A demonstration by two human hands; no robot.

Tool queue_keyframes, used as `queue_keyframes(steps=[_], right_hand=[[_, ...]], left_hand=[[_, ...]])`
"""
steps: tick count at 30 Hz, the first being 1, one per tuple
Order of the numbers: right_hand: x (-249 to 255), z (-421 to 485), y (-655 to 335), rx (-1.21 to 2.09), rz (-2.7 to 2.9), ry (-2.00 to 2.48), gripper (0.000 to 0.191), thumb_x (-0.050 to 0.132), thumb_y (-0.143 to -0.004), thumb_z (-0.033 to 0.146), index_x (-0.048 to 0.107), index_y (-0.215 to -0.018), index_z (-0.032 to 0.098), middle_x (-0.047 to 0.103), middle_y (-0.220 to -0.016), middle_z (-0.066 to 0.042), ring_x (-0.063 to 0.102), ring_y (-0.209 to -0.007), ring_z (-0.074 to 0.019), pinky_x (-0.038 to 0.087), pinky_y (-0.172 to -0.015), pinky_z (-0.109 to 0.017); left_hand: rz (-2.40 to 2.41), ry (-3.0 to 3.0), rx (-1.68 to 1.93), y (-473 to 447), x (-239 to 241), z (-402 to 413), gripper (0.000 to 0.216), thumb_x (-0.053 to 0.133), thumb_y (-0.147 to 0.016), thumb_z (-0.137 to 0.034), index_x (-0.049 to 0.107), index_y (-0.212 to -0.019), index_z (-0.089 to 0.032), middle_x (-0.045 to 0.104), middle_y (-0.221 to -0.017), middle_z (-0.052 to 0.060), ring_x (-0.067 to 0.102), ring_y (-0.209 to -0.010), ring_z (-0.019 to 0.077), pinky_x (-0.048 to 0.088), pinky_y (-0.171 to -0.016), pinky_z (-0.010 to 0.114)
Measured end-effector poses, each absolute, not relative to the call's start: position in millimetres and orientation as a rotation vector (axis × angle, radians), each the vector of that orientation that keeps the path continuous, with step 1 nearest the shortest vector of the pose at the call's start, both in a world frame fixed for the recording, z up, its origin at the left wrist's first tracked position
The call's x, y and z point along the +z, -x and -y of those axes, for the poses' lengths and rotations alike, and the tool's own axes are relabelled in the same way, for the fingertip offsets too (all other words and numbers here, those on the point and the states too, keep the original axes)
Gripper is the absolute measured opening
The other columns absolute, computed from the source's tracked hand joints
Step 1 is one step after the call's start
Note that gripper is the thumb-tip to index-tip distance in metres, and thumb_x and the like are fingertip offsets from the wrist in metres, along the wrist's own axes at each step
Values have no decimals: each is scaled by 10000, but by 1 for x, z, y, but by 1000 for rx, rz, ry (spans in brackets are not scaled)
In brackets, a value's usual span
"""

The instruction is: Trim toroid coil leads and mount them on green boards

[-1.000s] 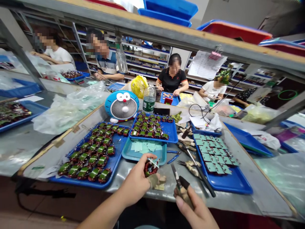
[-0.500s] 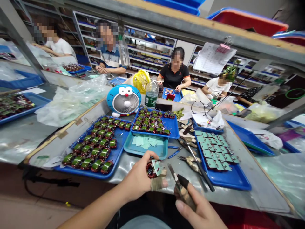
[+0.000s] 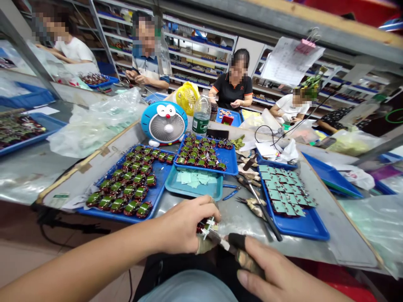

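Wound coil: it sits in the left hand, on the near side of the teal tray and a little to the right of that tray's middle. The coil is partly hidden by the knuckles.
Left fingers: curled in close around the coil, gripping it from above and the side; the face with the green card is turned toward the right hand. I cannot make out every fingertip.
Right fingers: closed firmly round the grip of a metal tool, nearer the person than the teal tray and to its right. The tool's tip reaches in beside the coil; whether they touch, I cannot tell.
Weight and stiffness: I would guess the coil is small but dense, a hard ring under tight wire, so it should feel solid and not squash.
Delicate parts: the bare wire ends look likely to bend or prick, and the thin card could probably slip or crease under a careless push.
Best hold: pinch the wound ring by its outer sides, I would say, with the fingers clear of the card and the wire ends; smooth winding may turn a little in a loose grip.
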State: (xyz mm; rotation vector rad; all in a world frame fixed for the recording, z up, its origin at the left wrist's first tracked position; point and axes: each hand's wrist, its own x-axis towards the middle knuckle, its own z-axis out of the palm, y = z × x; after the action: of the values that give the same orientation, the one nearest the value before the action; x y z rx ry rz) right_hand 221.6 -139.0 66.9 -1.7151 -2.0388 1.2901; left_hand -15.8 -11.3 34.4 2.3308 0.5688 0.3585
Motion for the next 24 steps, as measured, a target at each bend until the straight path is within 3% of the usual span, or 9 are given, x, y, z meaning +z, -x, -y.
queue_keyframes(steps=[7, 11, 14, 21, 24], right_hand=[[84, 145, -217, 1247, 1912, 1709, 122, 689, -897, 356, 709, -891, 235, 735, -892, -30, 665, -823, -214, 561, -839, -296], [96, 148, -214, 1335, 1789, 1669, 103, 731, -861, 367, 752, -883, 268, 743, -793, -6, 657, -722, -200, 581, -790, -278], [99, 147, -212, 1380, 1735, 1661, 102, 736, -849, 337, 765, -924, 275, 767, -837, -3, 679, -739, -205, 597, -791, -278], [85, 149, -216, 1388, 1829, 1646, 282, 689, -887, 267, 742, -1164, 273, 765, -1171, -71, 716, -1040, -282, 552, -1014, -395], [79, 153, -219, 1362, 1875, 1664, 260, 688, -901, 285, 730, -1157, 272, 765, -1119, -70, 716, -989, -266, 566, -981, -380]], left_hand=[[-492, -2420, 291, 17, 40, 14, 268, 767, -730, -191, 653, -966, -241, 647, -941, 5, 641, -788, 192, 412, -628, 264], [-447, -2353, 277, 18, 46, 20, 268, 769, -705, -194, 637, -935, -236, 639, -876, -15, 616, -742, 175, 403, -621, 260], [-495, -2329, 283, 15, 49, 22, 297, 774, -679, -171, 625, -930, -232, 628, -878, -17, 598, -717, 166, 394, -609, 256], [-551, -2284, 312, 7, 44, 20, 315, 780, -696, -196, 608, -958, -233, 662, -936, 1, 630, -768, 187, 432, -652, 261], [-561, -2291, 299, 6, 44, 21, 328, 770, -703, -195, 614, -988, -237, 675, -983, 10, 651, -815, 204, 445, -682, 268]])
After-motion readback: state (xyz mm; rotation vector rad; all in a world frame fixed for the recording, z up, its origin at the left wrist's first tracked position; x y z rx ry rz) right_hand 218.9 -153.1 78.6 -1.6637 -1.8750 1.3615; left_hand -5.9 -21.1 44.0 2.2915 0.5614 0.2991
